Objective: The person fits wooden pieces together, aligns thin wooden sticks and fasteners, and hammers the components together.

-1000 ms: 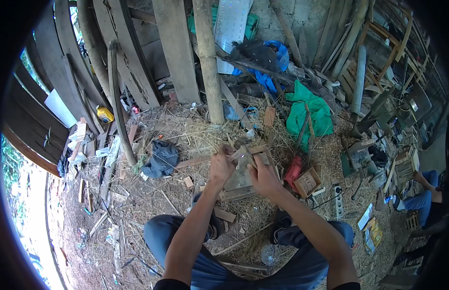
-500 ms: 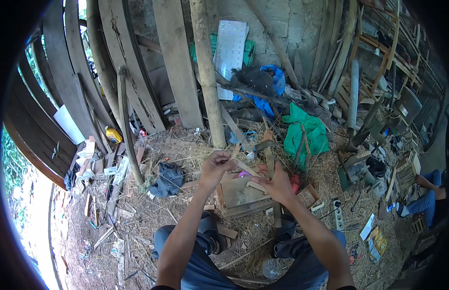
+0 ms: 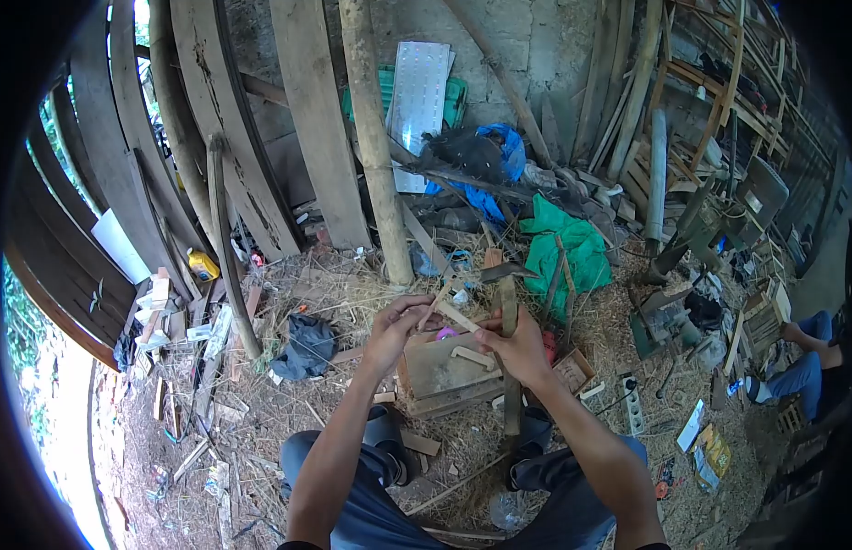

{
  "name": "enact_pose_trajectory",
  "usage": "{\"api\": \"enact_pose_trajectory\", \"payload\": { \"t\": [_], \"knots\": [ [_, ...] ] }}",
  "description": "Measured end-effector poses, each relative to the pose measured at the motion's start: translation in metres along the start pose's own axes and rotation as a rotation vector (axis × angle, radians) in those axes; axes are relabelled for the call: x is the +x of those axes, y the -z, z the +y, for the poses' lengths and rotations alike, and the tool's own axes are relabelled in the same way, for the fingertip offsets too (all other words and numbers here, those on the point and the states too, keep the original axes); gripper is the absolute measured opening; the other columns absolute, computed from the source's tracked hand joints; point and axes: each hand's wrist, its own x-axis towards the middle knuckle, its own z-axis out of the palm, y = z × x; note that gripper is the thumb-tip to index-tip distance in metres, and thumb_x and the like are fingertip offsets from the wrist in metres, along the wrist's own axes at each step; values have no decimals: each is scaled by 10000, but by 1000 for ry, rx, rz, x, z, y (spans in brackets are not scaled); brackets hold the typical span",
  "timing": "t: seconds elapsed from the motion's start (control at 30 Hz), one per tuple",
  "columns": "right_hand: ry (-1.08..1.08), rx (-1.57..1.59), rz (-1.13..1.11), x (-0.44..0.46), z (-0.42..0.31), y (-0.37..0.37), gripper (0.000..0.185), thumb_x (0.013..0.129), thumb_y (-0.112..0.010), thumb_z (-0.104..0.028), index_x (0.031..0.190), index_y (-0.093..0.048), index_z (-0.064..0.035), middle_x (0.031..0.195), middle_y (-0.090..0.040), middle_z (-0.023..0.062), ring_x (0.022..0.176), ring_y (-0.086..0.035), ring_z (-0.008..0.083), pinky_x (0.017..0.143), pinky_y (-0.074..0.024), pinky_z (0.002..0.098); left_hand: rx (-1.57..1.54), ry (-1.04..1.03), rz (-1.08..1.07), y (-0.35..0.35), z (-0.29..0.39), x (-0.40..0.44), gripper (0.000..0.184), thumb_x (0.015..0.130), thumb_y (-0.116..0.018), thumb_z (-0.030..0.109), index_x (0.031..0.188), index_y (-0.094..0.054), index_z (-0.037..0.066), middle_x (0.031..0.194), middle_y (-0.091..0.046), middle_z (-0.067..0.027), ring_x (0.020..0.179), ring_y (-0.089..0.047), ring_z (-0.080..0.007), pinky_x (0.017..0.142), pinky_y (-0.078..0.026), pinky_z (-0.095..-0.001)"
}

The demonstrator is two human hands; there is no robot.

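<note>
My left hand [image 3: 395, 332] is closed on a thin wooden strip [image 3: 457, 316], which meets another short strip at an angle by the fingertips. The free end of the strip reaches the thumb of my right hand [image 3: 521, 348]. My right hand is wrapped around the wooden handle of a hammer [image 3: 512, 390], held upright with its dark, curved head on top. Below both hands sits a wooden block [image 3: 435, 369] with a short pale wood piece [image 3: 473, 357] on it. Something pink-purple [image 3: 443, 334] shows behind the strip, partly hidden.
Straw and wood scraps cover the ground. A black plastic bag [image 3: 306, 346] lies left, a green sheet [image 3: 565, 252] ahead, and a small wooden box [image 3: 573, 370] and power strip [image 3: 633, 405] to the right. A post [image 3: 375, 147] rises ahead. Another person's legs [image 3: 802, 371] show at far right.
The view has shifted slightly, so the surroundings sit further left. The strip has tilted a little, and more of the pale piece on the block shows. Both hands keep their holds.
</note>
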Motion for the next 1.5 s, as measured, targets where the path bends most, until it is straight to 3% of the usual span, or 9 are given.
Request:
{"api": "enact_pose_trajectory", "payload": {
  "t": [0.27,0.53,0.77,0.93,1.2,1.27,1.4,1.43,1.5],
  "knots": [
    [-38,47,-3,-12,-9,-17,382,810,-664,41,1085,-399,24,938,-625,144,805,-669,182,649,-586,280,-61,-28,57,-9,-9,0,229,891,-625,55,1099,-585,-32,1034,-633,-114,952,-640,-200,809,-565,-338],
    [-41,6,62,-14,0,-32,378,784,-694,18,1051,-427,30,872,-643,125,744,-660,166,610,-523,266,-490,112,208,-15,-31,-1,125,883,-652,135,987,-587,107,952,-649,-85,926,-648,-198,812,-553,-364],
    [-38,-192,137,-23,9,-44,417,749,-743,-40,1041,-452,22,867,-655,118,761,-663,170,672,-532,297,-727,213,346,-28,-48,-4,155,902,-628,181,1025,-554,121,912,-641,-82,871,-633,-204,796,-542,-369],
    [-51,-312,184,-31,17,-52,472,721,-791,-127,1032,-467,19,852,-660,113,794,-659,186,695,-511,314,-702,268,304,-23,-67,-3,204,916,-615,236,1022,-548,76,894,-630,-77,808,-609,-201,741,-534,-372],
    [62,-189,226,-25,12,-52,404,727,-758,-92,1027,-514,25,871,-669,119,800,-670,208,713,-524,339,-619,193,348,-50,-45,-1,188,918,-609,226,1023,-553,80,877,-627,-67,796,-598,-184,690,-506,-330],
    [80,-238,208,-19,15,-49,373,771,-734,-55,1037,-478,0,877,-662,109,796,-644,151,709,-529,290,-603,184,356,-43,-31,2,167,917,-608,207,1014,-556,81,868,-626,-67,779,-593,-180,682,-498,-319],
    [167,-297,243,-8,29,-22,309,821,-690,-69,1022,-467,5,899,-657,92,796,-631,134,712,-524,285,-361,183,291,-35,-19,10,134,903,-611,151,991,-582,54,867,-617,-75,730,-577,-158,669,-467,-293],
    [95,-312,243,-16,12,-18,294,826,-680,-148,1002,-507,12,899,-674,131,810,-660,227,735,-499,344,-195,131,214,-31,-19,6,141,900,-616,144,986,-585,36,865,-620,-70,735,-582,-153,670,-467,-292],
    [138,-341,224,-32,-5,-8,309,818,-693,-150,1007,-509,11,907,-675,125,812,-660,223,735,-500,343,7,100,99,-22,-24,0,163,889,-638,130,968,-590,-5,834,-628,-55,751,-591,-133,673,-463,-282]
  ]
}}
